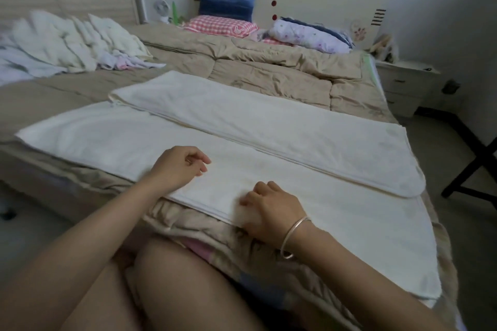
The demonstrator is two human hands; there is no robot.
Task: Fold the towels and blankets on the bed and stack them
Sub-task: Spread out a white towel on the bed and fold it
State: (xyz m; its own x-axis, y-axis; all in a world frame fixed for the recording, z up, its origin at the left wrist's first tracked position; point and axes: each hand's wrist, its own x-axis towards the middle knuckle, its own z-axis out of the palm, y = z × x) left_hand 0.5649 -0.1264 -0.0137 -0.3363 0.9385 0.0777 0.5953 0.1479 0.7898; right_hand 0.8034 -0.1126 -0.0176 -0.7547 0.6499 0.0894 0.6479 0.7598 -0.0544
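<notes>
The towel (242, 126) lies across the bed (269, 67), far edge folded in; the left hand (183, 166) hovers slack and empty, the blurred right hand (269, 209) curls at the near hem, grip unclear, so a one-sided lift could skew the fold.

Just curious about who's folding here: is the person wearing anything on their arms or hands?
No sleeves or gloves show. A thin silver-coloured bangle circles the wrist of the right hand. The left hand wears nothing.
</notes>
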